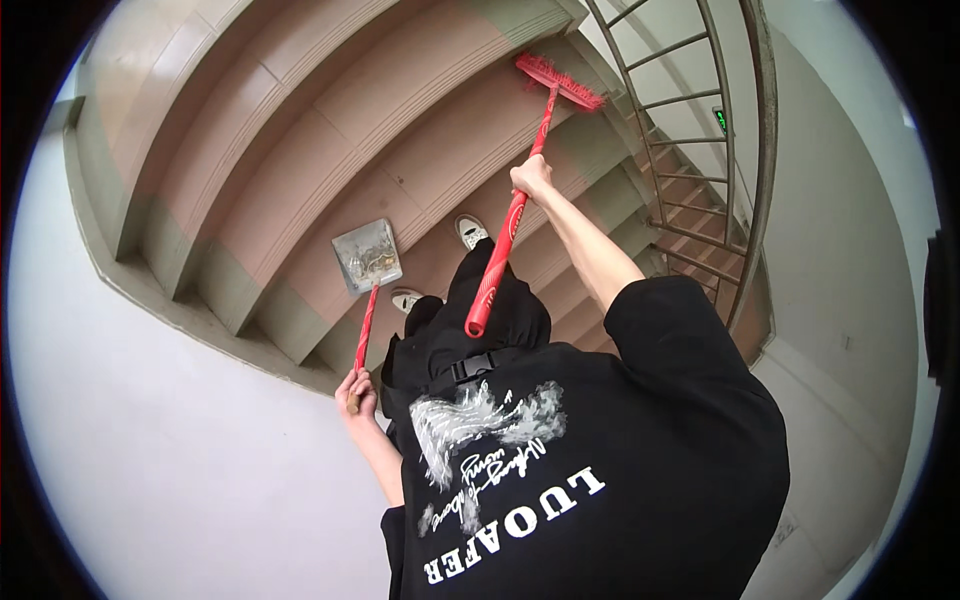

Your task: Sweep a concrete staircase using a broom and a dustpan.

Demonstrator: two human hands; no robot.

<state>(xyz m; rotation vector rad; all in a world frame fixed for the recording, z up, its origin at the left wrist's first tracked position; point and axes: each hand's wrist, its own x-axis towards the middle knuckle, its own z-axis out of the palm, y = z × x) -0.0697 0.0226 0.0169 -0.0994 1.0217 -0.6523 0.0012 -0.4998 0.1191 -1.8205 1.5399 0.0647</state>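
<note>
My right hand (532, 178) is closed round the red handle of a broom (500, 262), partway along it. The broom's red bristled head (560, 82) rests on a stair tread near the railing, at the upper right. At the lower left, my left hand (357, 393) grips the end of a dustpan's red stick handle (368, 328). The grey dustpan (366, 248) sits on a step left of my feet, with brownish litter and dust in it.
Curved tiled stairs (330, 130) with ridged edges fill the upper view. A metal railing (735, 150) runs along the right, with more steps beyond it. A pale wall (170, 400) borders the stairs on the left. My white shoes (470, 232) stand on the steps.
</note>
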